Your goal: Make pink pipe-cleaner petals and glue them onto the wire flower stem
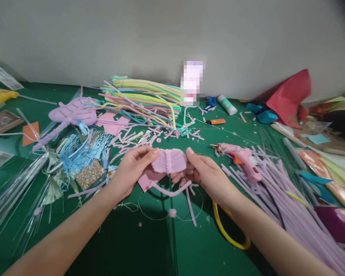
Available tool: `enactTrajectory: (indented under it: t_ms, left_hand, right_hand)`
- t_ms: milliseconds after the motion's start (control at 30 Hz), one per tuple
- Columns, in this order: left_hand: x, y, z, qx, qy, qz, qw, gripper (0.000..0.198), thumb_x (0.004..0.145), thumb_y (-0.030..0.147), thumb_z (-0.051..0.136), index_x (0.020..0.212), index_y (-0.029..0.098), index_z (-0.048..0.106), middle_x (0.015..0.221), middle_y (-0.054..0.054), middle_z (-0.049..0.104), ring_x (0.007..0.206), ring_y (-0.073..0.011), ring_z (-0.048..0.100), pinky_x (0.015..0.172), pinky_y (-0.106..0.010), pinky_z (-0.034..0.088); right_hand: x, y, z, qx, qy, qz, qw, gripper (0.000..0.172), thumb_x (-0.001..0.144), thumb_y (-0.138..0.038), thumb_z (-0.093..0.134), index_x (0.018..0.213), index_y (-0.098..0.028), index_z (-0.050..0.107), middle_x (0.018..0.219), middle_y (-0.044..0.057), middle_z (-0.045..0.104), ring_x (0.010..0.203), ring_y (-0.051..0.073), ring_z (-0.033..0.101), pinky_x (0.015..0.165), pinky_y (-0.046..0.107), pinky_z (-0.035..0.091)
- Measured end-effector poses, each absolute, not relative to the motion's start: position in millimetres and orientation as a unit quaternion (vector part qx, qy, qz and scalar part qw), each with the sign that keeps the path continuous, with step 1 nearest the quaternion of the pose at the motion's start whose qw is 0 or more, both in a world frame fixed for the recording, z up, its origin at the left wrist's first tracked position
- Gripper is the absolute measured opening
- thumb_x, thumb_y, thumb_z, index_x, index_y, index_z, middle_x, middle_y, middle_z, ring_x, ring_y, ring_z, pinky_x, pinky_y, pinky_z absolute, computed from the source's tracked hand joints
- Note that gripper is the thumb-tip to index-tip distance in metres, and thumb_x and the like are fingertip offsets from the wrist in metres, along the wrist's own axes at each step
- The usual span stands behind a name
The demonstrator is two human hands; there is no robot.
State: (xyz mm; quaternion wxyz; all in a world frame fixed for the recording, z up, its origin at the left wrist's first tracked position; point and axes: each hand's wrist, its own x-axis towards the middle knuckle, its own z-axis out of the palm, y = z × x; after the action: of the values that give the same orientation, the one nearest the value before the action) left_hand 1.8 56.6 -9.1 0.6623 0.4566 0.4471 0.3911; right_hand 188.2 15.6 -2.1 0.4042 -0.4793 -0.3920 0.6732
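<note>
Between my two hands is a flat lavender piece made of fuzzy pipe cleaners (176, 161), with a twisted ridge down its middle. My left hand (135, 166) pinches its left edge between thumb and fingers. At the right edge, my right hand (202, 168) grips it with the thumb on top and the other fingers curled below. Beneath the piece lie a curved lavender pipe cleaner (169, 193) and a pink paper (145, 183). A thin dark stem seems to run down from its centre. Closer to me sits a small lavender tuft (172, 212) on a thin clear thread.
A pink glue gun (244, 155) lies right, beside many lavender pipe cleaners (287, 207). Coloured pipe cleaners (143, 96) are heaped at the back. Blue tassels (77, 153) and a finished-looking lavender leaf shape (74, 111) lie left. An orange lighter (217, 122) rests behind my right hand.
</note>
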Motion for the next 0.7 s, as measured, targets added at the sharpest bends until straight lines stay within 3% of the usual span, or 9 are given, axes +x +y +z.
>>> enactTrajectory:
  t_ms: [133,233,333,467,533,700]
  left_hand:
    - [1.3,57.1,-10.0,0.456,0.446,0.386,0.666,0.026,0.075,0.039,0.077,0.07,0.016,0.065,0.07,0.002,0.058,0.064,-0.0098,0.053,0.06,-0.02,0.042]
    - [0.1,58.4,-12.4,0.447,0.45,0.395,0.664,0.026,0.074,0.038,0.078,0.071,0.016,0.065,0.068,0.002,0.058,0.064,-0.0096,0.053,0.06,-0.02,0.044]
    - [-0.6,60.0,-13.7,0.429,0.452,0.405,0.669,0.027,0.073,0.039,0.079,0.072,0.015,0.066,0.069,0.002,0.058,0.064,-0.01,0.055,0.063,-0.021,0.047]
    - [-0.3,61.2,-13.7,0.423,0.451,0.41,0.67,0.027,0.072,0.039,0.08,0.072,0.015,0.067,0.071,0.001,0.06,0.065,-0.0096,0.056,0.063,-0.021,0.049]
    - [-0.2,60.9,-13.9,0.429,0.446,0.408,0.671,0.026,0.075,0.039,0.078,0.072,0.016,0.067,0.07,0.002,0.059,0.063,-0.0087,0.055,0.062,-0.02,0.048]
    - [-0.6,59.1,-13.8,0.442,0.44,0.401,0.671,0.025,0.077,0.037,0.076,0.074,0.015,0.065,0.069,0.003,0.057,0.063,-0.007,0.054,0.06,-0.016,0.048]
  right_hand:
    - [188.9,16.0,-2.7,-0.483,-0.414,0.663,0.394,0.041,0.083,-0.059,0.063,0.077,-0.019,0.07,0.069,0.004,0.072,0.059,0.014,0.066,0.061,0.026,0.053]
    - [191.1,15.8,-3.8,-0.47,-0.429,0.663,0.393,0.042,0.087,-0.058,0.057,0.078,-0.019,0.069,0.071,0.005,0.072,0.062,0.014,0.067,0.066,0.028,0.054]
    - [193.8,14.6,-4.1,-0.459,-0.469,0.647,0.388,0.031,0.084,-0.046,0.066,0.1,-0.02,0.064,0.084,0.004,0.073,0.071,0.015,0.069,0.069,0.029,0.055]
    - [195.6,11.3,-3.3,-0.478,-0.56,0.528,0.424,0.057,0.08,-0.023,0.071,0.13,-0.028,0.044,0.098,0.001,0.07,0.077,0.014,0.067,0.068,0.028,0.055]
    - [195.7,9.5,-2.7,-0.486,-0.608,0.466,0.422,0.053,0.082,-0.018,0.068,0.129,-0.029,0.047,0.097,0.001,0.07,0.081,0.014,0.067,0.072,0.028,0.055]
    - [194.7,7.2,-1.8,-0.509,-0.651,0.39,0.406,0.029,0.08,-0.013,0.065,0.108,-0.024,0.064,0.097,0.001,0.072,0.086,0.015,0.068,0.072,0.026,0.056]
